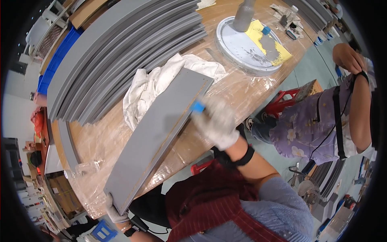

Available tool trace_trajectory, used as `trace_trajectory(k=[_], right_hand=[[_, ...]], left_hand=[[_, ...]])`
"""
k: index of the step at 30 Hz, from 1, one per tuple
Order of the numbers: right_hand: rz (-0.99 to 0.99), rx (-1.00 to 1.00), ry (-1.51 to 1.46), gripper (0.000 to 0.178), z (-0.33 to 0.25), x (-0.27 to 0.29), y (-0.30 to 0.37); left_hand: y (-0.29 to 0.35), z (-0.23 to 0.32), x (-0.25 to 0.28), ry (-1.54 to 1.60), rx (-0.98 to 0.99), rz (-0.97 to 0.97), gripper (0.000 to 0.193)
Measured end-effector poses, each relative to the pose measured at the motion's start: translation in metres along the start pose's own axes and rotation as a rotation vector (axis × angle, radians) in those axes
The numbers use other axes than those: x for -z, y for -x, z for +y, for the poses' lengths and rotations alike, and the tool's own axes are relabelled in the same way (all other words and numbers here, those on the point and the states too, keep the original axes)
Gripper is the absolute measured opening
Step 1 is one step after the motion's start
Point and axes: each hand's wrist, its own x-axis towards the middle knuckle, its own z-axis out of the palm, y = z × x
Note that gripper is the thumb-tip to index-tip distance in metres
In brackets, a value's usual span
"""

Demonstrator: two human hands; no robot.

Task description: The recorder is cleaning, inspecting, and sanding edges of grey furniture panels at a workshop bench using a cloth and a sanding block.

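A long grey panel (161,117) lies slantwise across the table, with a line of brownish marks along its right edge. My left hand (115,209), in a whitish glove, grips the panel's near end. Over the right edge, toward the far end, is my right hand (217,123), gloved and smeared by motion. Its fingers close on a small blue piece (197,107) at the panel's edge; the exact kind is too blurred to tell. A crumpled white cloth (147,86) lies beside and partly under the panel's far end.
Curved grey panels (129,52) are stacked on the far left of the table (90,139). A round white lid (227,40) bears a grey bottle (244,16) and a yellow sheet (254,30) with grey paste. A clear bottle (86,168) lies left. Another person (310,121) stands right.
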Motion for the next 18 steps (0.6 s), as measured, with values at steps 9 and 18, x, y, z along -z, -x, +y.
trace_trajectory(k=[9, 18], right_hand=[[-0.305, -0.133, -0.330, 0.014, -0.069, 0.026, -0.007], [-0.249, 0.124, -0.603, 0.036, -0.168, 0.015, 0.052]], left_hand=[[0.026, 0.004, -0.008, 0.225, 0.006, -0.020, 0.052], [0.051, 0.004, -0.024, 0.393, 0.004, -0.021, 0.049]])
